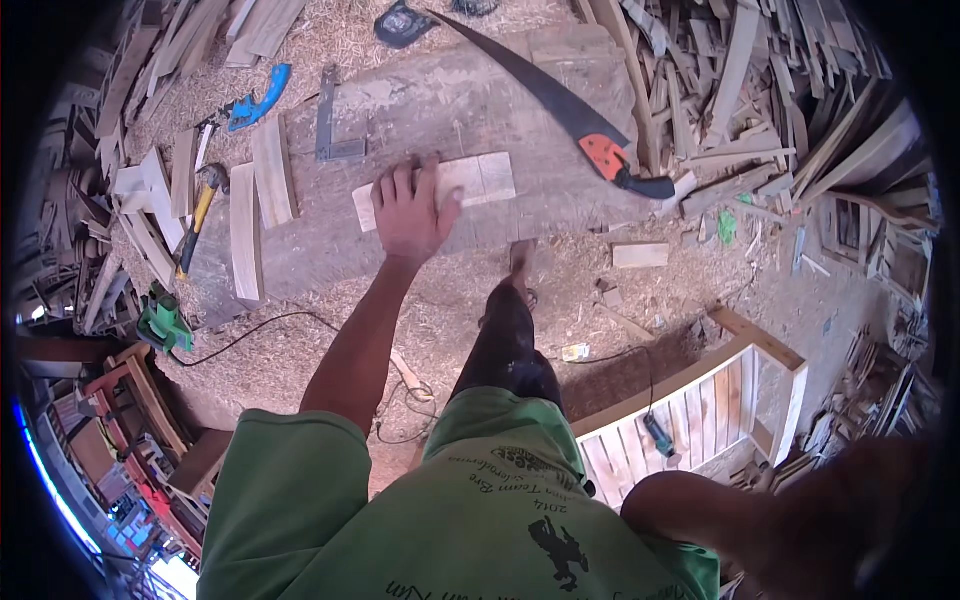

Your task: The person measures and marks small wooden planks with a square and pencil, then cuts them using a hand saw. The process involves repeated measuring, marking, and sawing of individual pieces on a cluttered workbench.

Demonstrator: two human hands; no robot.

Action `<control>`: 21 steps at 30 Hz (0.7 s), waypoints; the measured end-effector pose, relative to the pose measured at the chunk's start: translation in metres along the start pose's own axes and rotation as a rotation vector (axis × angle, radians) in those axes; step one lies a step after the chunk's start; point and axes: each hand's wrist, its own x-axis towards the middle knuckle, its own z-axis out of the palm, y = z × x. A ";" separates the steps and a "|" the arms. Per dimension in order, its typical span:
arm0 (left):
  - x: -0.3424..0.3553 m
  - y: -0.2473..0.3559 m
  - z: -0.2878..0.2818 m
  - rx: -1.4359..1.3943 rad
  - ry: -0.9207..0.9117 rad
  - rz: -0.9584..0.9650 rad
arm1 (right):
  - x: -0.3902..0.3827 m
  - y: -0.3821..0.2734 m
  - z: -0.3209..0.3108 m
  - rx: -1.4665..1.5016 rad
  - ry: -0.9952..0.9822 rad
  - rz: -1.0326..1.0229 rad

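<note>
My left hand [410, 210] lies across a short pale wooden board [485, 180], its fingers bent over the far edge and its thumb apart on the face. A thin line crosses the board right of the hand. The board rests on a broad worn wooden work surface [560, 210]. Beyond it lies a dark metal try square [328, 125]. To the right is a curved handsaw [540, 80] with an orange and black handle. My right arm [730, 510] is raised at the lower right; its hand is dark and blurred at the rim, fingers unreadable.
Left are a yellow-handled hammer [200, 220], a blue-handled tool [258, 100], several loose boards [245, 230] and a green power tool [163, 320] with a cord. Scrap wood [720, 80] is heaped at right. A slatted wooden frame [700, 400] stands lower right, over shavings.
</note>
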 end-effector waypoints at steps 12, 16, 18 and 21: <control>0.010 0.002 -0.012 -0.011 -0.281 0.033 | -0.027 0.349 -0.143 -1.556 -0.757 0.153; 0.038 0.041 0.011 -0.003 -0.317 -0.021 | 0.006 0.307 -0.148 -1.372 -0.796 0.202; 0.062 0.070 0.025 -0.017 -0.334 -0.045 | 0.030 0.253 -0.137 -1.263 -0.722 0.370; 0.120 0.117 0.051 -0.077 -0.263 -0.023 | 0.041 0.189 -0.137 -1.089 -0.490 0.560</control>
